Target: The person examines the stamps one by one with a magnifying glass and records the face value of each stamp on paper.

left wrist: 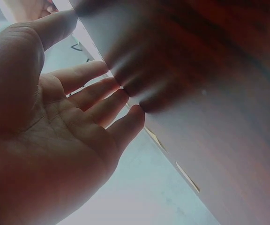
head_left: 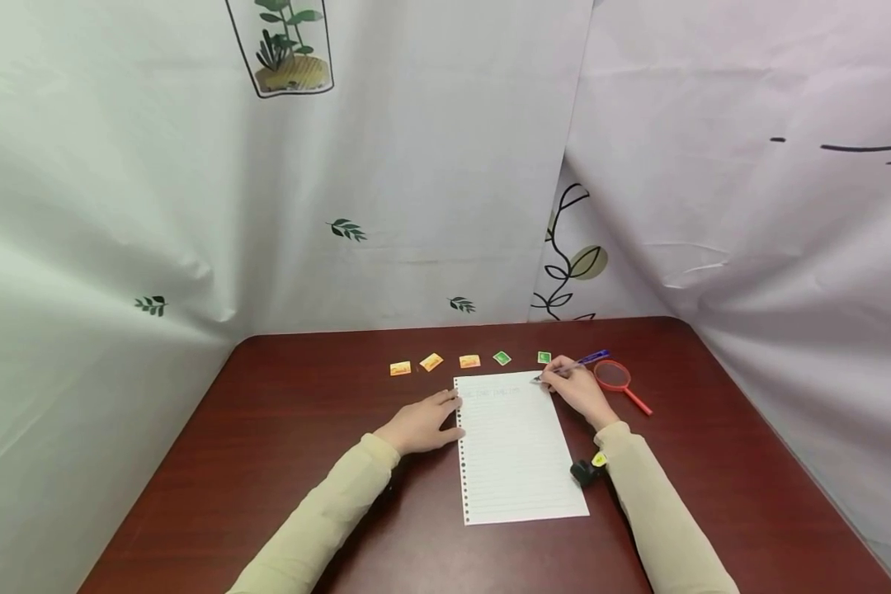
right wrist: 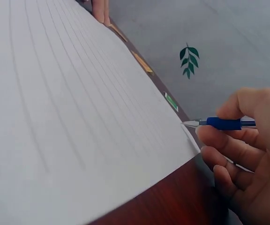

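Observation:
A lined sheet of loose-leaf paper [head_left: 516,454] with punched holes down its left side lies on the table, faint writing along its top line. My right hand [head_left: 581,391] pinches a blue pen [head_left: 592,357] between thumb and fingers, its tip at the sheet's upper right. In the right wrist view the pen [right wrist: 224,123] meets the paper [right wrist: 78,117] near the edge. My left hand [head_left: 420,422] rests at the sheet's left edge, fingertips touching it. The left wrist view shows that hand [left wrist: 64,117] with its fingers extended and spread, holding nothing.
Beyond the paper lie several small cards in a row, orange ones [head_left: 400,369] on the left and green ones [head_left: 502,358] on the right. A red magnifying glass [head_left: 612,376] lies right of my right hand. Patterned white cloth [head_left: 445,165] hangs behind the dark wooden table [head_left: 304,396].

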A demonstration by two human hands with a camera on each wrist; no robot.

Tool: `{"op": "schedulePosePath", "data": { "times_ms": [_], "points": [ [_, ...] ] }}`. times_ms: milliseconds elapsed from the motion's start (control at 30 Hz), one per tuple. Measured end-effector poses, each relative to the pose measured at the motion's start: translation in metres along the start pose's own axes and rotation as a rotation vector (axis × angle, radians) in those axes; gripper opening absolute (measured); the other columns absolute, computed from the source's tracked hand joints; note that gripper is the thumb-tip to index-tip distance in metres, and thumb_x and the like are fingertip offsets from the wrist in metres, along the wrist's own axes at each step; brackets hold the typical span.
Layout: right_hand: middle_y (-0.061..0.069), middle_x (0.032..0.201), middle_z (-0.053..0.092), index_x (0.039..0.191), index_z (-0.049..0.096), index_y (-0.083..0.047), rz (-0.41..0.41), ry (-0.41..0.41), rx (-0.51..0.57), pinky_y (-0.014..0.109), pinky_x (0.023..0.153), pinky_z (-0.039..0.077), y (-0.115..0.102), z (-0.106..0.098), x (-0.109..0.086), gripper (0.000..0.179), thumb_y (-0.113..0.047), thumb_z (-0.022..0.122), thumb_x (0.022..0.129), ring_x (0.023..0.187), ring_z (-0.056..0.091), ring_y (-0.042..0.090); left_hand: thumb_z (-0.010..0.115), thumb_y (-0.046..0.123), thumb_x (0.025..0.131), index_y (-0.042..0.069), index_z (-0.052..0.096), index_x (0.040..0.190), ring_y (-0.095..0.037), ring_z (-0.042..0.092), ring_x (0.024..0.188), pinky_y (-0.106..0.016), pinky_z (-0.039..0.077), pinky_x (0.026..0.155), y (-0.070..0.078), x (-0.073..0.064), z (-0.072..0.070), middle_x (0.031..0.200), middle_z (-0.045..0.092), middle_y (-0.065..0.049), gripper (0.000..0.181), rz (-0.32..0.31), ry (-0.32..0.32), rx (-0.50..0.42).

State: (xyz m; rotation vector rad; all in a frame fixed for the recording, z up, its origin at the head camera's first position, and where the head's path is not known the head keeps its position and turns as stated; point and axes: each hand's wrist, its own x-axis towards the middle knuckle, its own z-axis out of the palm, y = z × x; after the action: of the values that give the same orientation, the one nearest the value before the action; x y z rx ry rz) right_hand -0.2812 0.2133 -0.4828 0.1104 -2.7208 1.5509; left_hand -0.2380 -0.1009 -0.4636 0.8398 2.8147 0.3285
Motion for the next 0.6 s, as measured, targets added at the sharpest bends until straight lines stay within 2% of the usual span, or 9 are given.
{"op": "schedulePosePath", "data": {
  "times_ms": [233,433,600],
  "points": [
    [0.007,0.089,0.071,0.1,0.065,-0.009,0.0,-0.014,-0.024,0.031,0.078,0.052,0.0007,-0.001,0.0038,0.015,-0.023,0.063,0.095,0.085,0.067,0.019,0.063,0.041,0.099,0.004,0.05,0.148,-0.028,0.04,0.144,-0.045,0.043,0.108,0.0005,0.0007,-0.0028,0.156,0.041,-0.015,0.064,-0.008,0.004,0.001],
    [0.006,0.086,0.072,0.098,0.067,-0.005,-0.008,-0.059,0.028,0.034,0.08,0.053,-0.0019,-0.0036,0.0045,0.013,-0.017,0.063,0.094,0.083,0.068,0.019,0.063,0.042,0.099,0.004,0.049,0.149,-0.027,0.039,0.145,-0.045,0.043,0.109,0.0,0.0024,-0.0038,0.157,0.041,-0.014,0.064,-0.013,-0.002,0.006],
    [0.006,0.083,0.072,0.097,0.067,-0.005,-0.011,-0.012,0.013,0.032,0.076,0.052,0.002,-0.0029,0.0039,0.013,-0.017,0.063,0.094,0.08,0.066,0.02,0.062,0.043,0.099,0.005,0.048,0.15,-0.027,0.038,0.145,-0.045,0.043,0.108,-0.0013,0.0037,0.0004,0.157,0.04,-0.014,0.065,-0.017,-0.006,0.01]
  ]
}}
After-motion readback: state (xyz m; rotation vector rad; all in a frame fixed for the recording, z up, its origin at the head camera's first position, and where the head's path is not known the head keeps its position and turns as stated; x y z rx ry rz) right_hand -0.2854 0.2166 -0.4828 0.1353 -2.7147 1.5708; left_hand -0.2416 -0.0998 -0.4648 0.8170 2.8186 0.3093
